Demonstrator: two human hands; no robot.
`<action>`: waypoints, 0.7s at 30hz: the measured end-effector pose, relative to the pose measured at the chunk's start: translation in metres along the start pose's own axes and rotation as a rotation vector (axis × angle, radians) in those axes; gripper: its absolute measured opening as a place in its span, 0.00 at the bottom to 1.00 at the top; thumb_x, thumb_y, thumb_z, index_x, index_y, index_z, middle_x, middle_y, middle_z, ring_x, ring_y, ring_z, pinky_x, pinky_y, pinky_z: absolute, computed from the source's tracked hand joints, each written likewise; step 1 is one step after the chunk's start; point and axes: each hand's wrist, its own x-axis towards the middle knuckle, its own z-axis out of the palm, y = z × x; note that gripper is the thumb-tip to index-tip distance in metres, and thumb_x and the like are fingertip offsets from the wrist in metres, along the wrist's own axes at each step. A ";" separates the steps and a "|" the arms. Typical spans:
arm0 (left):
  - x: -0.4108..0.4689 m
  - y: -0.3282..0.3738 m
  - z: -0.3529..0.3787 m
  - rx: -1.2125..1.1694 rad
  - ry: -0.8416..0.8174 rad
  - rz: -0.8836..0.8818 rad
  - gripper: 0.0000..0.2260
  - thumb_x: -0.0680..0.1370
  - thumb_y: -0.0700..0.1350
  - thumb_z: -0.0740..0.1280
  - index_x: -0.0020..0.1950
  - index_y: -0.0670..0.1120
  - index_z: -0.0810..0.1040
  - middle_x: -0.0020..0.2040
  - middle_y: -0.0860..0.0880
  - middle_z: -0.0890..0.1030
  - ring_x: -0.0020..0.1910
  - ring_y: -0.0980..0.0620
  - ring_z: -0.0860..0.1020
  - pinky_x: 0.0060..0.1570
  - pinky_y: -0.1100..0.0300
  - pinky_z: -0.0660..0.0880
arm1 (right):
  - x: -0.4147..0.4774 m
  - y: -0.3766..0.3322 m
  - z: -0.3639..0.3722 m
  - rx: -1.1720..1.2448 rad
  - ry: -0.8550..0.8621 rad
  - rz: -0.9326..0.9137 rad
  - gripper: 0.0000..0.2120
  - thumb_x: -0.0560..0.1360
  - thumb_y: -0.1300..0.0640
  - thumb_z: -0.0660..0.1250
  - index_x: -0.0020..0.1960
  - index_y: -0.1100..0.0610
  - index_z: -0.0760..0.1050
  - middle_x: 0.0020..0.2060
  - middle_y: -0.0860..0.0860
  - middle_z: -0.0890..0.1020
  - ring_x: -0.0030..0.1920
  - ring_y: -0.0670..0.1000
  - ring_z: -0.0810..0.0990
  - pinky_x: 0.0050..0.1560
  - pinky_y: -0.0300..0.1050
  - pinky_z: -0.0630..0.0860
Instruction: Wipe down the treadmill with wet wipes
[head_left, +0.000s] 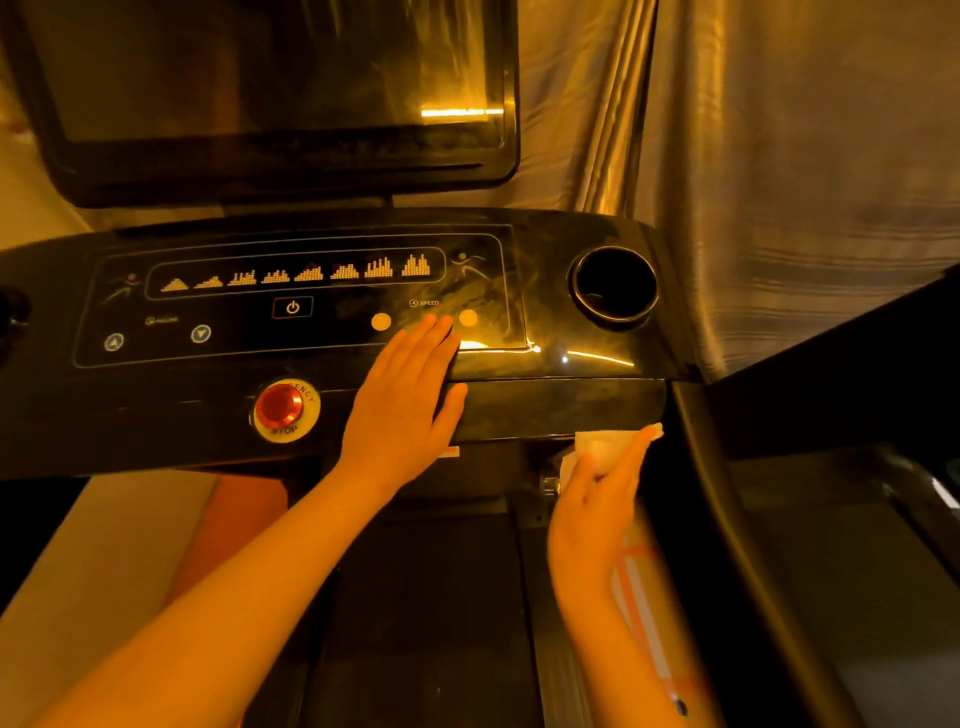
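The treadmill's black console (561, 400) fills the middle of the head view, with a lit control panel (291, 301) and a dark screen (270, 88) above it. My left hand (405, 405) lies flat on the console's lower right part, fingers straight and reaching the speed buttons (468, 318). My right hand (597, 493) holds a folded white wet wipe (605, 444) against the console's lower front edge, near its right end.
A red emergency stop button (283, 408) sits left of my left hand. A round cup holder (615, 286) is at the console's right. The black right handrail (727, 519) runs down beside my right hand. The belt (426, 597) lies below. A curtain (779, 156) hangs behind.
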 end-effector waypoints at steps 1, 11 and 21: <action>0.000 -0.001 0.001 0.004 -0.007 0.000 0.26 0.81 0.55 0.52 0.75 0.43 0.65 0.76 0.45 0.65 0.76 0.50 0.59 0.74 0.54 0.54 | 0.004 0.004 -0.005 -0.020 0.035 0.001 0.30 0.82 0.57 0.56 0.79 0.57 0.46 0.76 0.49 0.57 0.72 0.45 0.58 0.61 0.24 0.59; -0.001 -0.005 0.003 -0.096 -0.054 0.013 0.29 0.80 0.58 0.47 0.77 0.45 0.61 0.78 0.46 0.60 0.78 0.49 0.54 0.75 0.56 0.47 | 0.032 0.001 -0.010 -0.029 0.232 0.061 0.06 0.79 0.51 0.65 0.45 0.52 0.73 0.43 0.51 0.79 0.45 0.52 0.80 0.50 0.56 0.80; -0.046 0.008 -0.022 -0.690 0.022 -0.140 0.05 0.79 0.44 0.64 0.52 0.51 0.79 0.51 0.57 0.77 0.51 0.60 0.75 0.49 0.67 0.73 | -0.007 -0.012 0.016 -0.075 0.019 -0.030 0.09 0.76 0.52 0.70 0.40 0.56 0.78 0.34 0.50 0.80 0.38 0.49 0.80 0.42 0.51 0.79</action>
